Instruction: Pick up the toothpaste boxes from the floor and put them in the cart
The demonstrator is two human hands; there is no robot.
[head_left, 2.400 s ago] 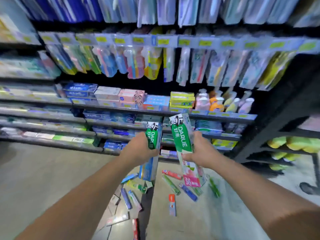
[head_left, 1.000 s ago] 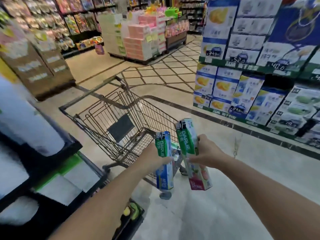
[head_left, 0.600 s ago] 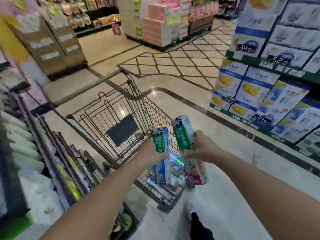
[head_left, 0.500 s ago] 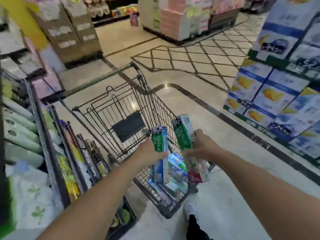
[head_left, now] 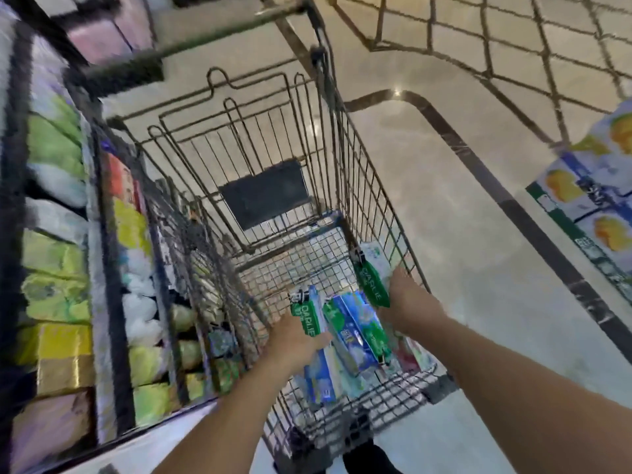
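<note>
Cart (head_left: 345, 138) basket open from above; both hands already inside through the top. Far half of the basket floor is bare wire mesh, free room there. Near end crowded: loose toothpaste boxes (head_left: 359, 326) piled between the 2 hands. Left hand (head_left: 294, 340) grips a green Darlie box (head_left: 306, 314) beside the pile; right hand (head_left: 408, 302) grips a second Darlie box (head_left: 371, 271) tight against the right wire wall, little side clearance. Folded child-seat flap (head_left: 265, 191) blocks the far end. Shelf rack (head_left: 102, 268) stands just beside the cart's left wall. Floor (head_left: 461, 200) to the right is open up to the stacked cartons (head_left: 595, 200).
</note>
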